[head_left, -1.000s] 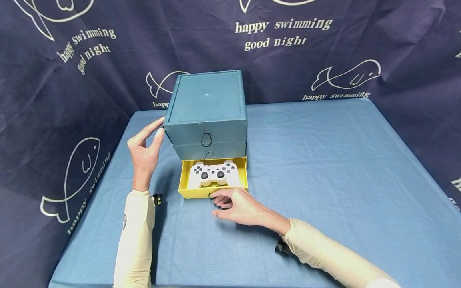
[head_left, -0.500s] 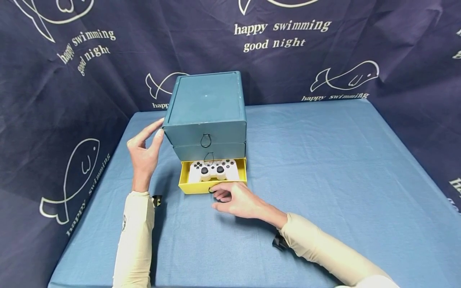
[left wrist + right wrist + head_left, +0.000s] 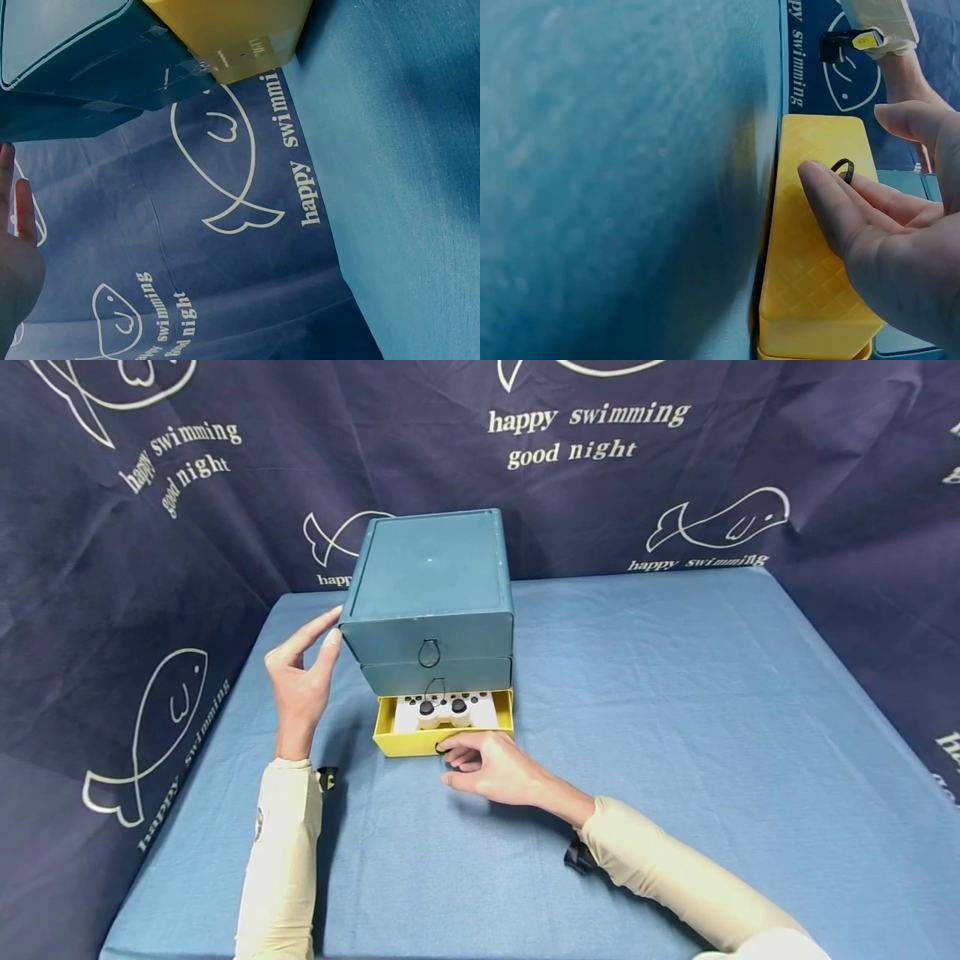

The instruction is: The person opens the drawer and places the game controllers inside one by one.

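A blue drawer cabinet [image 3: 431,564] has its lowest, yellow drawer [image 3: 408,743] partly pulled out. In that drawer lies a white game controller [image 3: 444,710], its rear part hidden beneath the drawers above. My right hand [image 3: 495,767] touches the yellow front at its small black ring pull [image 3: 845,169]; in the right wrist view the fingers lie against the front and the thumb stands apart. With fingers extended and thumb spread, my left hand [image 3: 300,681] rests at the left edge of the cabinet's top section; only part of it shows in the left wrist view.
Two blue drawers above carry black loop pulls, the upper loop [image 3: 429,653] and the lower loop [image 3: 435,690]. A blue cloth [image 3: 675,718] covers the table. Dark fabric [image 3: 585,510] with white fish prints hangs behind and at the sides.
The yellow drawer has slid inward with the controller, and more of the controller is now covered. My right hand has moved along with the drawer front. My left hand stays at the cabinet.
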A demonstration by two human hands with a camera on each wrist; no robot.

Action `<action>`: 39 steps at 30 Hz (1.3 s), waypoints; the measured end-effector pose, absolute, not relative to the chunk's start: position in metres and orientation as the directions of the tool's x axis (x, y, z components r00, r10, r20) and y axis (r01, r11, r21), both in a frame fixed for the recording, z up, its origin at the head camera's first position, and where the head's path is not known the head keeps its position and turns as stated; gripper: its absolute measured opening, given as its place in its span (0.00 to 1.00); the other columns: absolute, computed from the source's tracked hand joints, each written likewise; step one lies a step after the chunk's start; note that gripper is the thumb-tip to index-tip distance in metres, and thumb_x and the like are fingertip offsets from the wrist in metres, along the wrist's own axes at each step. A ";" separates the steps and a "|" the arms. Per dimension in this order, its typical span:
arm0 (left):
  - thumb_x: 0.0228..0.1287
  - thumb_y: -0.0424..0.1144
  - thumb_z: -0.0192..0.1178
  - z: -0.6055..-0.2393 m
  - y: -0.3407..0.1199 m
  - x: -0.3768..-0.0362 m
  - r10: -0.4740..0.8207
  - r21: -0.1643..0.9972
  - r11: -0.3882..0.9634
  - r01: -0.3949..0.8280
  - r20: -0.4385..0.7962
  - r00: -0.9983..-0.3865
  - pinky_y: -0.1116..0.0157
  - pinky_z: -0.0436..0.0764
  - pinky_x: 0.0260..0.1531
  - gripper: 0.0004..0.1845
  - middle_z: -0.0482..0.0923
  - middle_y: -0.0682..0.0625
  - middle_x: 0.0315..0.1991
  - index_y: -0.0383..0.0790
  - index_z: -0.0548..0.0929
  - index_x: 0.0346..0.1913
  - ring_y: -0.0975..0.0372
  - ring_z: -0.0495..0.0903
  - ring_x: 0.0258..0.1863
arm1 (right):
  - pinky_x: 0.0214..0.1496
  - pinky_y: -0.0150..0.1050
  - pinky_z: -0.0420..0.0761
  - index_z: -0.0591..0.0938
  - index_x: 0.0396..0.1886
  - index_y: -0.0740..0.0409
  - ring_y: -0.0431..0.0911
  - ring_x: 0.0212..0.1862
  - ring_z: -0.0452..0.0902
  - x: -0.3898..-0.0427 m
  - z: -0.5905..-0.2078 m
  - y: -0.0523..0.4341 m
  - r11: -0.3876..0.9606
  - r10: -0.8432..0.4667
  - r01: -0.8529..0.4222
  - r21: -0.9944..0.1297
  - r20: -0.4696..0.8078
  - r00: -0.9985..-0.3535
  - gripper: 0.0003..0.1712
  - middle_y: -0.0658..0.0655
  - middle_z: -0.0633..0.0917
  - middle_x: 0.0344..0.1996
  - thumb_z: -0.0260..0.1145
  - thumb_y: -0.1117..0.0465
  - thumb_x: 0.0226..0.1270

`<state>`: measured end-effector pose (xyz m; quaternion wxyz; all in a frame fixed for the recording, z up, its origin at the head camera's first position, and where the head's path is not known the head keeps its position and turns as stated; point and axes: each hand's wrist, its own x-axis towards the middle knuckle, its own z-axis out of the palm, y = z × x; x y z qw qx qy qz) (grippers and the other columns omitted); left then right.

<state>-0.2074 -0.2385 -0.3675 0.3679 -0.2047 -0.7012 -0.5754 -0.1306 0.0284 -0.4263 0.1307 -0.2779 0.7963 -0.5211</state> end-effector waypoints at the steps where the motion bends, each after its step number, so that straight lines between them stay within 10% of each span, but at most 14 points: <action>1: 0.67 0.24 0.64 -0.367 -0.239 -0.207 -0.136 0.656 0.256 0.710 0.752 -0.645 0.59 0.79 0.61 0.15 0.87 0.42 0.52 0.30 0.88 0.55 0.58 0.85 0.55 | 0.53 0.34 0.84 0.84 0.57 0.69 0.53 0.50 0.85 -0.131 -0.426 0.028 0.305 -0.578 -0.310 -0.901 0.083 -0.812 0.22 0.64 0.88 0.48 0.74 0.66 0.64; 39: 0.66 0.22 0.63 -0.367 -0.238 -0.207 -0.136 0.654 0.252 0.714 0.754 -0.643 0.59 0.79 0.60 0.16 0.87 0.42 0.52 0.29 0.88 0.55 0.57 0.85 0.55 | 0.52 0.34 0.84 0.84 0.58 0.67 0.51 0.50 0.86 -0.164 -0.428 0.030 0.341 -0.548 -0.341 -0.876 0.109 -0.829 0.24 0.64 0.88 0.48 0.75 0.63 0.65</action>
